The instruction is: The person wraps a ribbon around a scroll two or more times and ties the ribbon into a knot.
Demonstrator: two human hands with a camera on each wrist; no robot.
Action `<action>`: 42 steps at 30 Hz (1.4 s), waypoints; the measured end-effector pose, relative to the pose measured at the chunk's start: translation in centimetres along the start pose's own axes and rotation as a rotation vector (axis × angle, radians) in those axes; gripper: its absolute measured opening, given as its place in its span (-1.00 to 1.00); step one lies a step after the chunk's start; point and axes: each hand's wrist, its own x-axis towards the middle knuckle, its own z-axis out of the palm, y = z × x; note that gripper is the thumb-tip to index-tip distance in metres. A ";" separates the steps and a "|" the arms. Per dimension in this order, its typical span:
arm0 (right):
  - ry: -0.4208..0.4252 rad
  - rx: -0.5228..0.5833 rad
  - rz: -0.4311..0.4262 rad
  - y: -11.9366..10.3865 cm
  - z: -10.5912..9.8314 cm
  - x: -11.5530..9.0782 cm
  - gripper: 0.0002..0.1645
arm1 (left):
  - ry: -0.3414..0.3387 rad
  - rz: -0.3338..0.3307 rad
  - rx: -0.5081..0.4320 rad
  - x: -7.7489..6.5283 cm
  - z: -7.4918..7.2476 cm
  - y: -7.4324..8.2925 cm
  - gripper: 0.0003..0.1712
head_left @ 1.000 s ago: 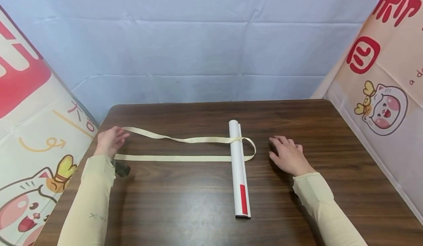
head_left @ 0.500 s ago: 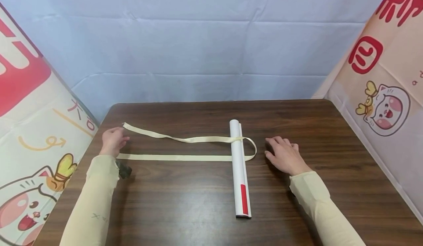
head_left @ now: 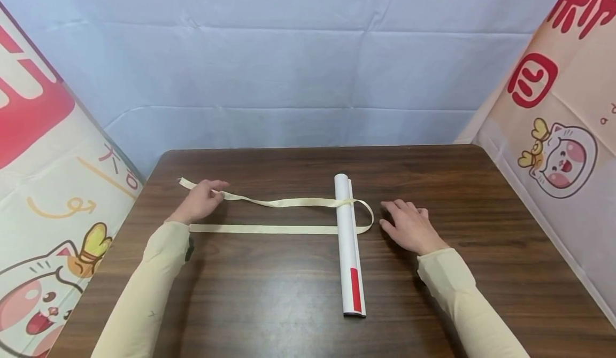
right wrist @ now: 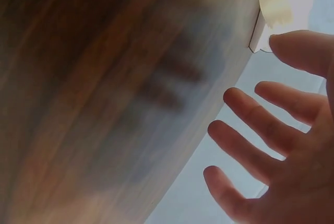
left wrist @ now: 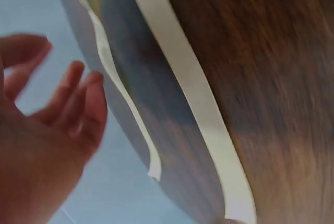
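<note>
One ribbon, one rolled tube. Your left hand rests relaxed fingers over the ribbon's upper strand; your right hand lies open, just right of its loop.

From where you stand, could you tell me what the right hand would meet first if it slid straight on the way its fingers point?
Probably the ribbon's loop, just ahead of the right hand, then the white paper roll.

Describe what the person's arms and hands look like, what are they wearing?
Both arms wear long, close-fitting pale yellow sleeves that end at the wrists. The left sleeve bears small dark marks on the forearm. The left hand and right hand are bare, with no gloves or rings visible. A dark device shows under the left wrist.
</note>
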 end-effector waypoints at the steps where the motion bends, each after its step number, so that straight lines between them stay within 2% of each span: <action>1: 0.001 0.002 -0.005 -0.1 0.0 0.1 -0.42 | -0.026 0.046 0.014 0.1 0.3 0.1 -0.59; 3: -0.001 0.007 -0.015 -0.2 0.1 0.2 -0.41 | -0.061 0.124 0.060 0.2 0.9 0.3 -0.58; 5: -0.004 0.012 -0.024 -0.4 0.1 0.2 -0.41 | -0.079 0.165 0.115 0.3 1.5 0.4 -0.57; 9: -0.009 0.012 -0.036 -0.5 0.2 0.3 -0.41 | -0.074 0.198 0.202 0.5 2.3 0.7 -0.55; 14: 0.006 0.016 -0.042 -0.5 0.2 0.2 -0.41 | -0.057 0.209 0.247 1.1 3.1 1.4 -0.57; 19: 0.009 0.012 -0.043 -0.5 0.2 0.1 -0.42 | -0.067 0.192 0.276 1.9 3.8 2.2 -0.77; 22: 0.007 0.009 -0.042 -0.6 0.1 0.0 -0.42 | -0.051 0.195 0.289 2.1 4.1 2.4 -0.89; 25: 0.006 0.009 -0.039 -0.6 0.1 0.0 -0.43 | 0.012 0.213 0.327 2.3 4.2 2.5 -0.94; 30: 0.000 0.005 -0.039 -0.7 0.1 -0.1 -0.44 | 0.137 0.202 0.414 2.2 4.1 2.4 -0.94; 35: -0.005 0.003 -0.035 -0.8 0.1 -0.1 -0.44 | 0.198 0.201 0.479 1.8 3.9 2.1 -0.89; 39: -0.011 0.005 -0.033 -0.8 0.0 -0.1 -0.44 | 0.180 0.179 0.543 1.4 4.0 1.6 -0.85; 42: -0.015 0.004 -0.031 -0.8 0.0 -0.1 -0.43 | 0.142 0.138 0.588 1.1 4.0 1.4 -0.81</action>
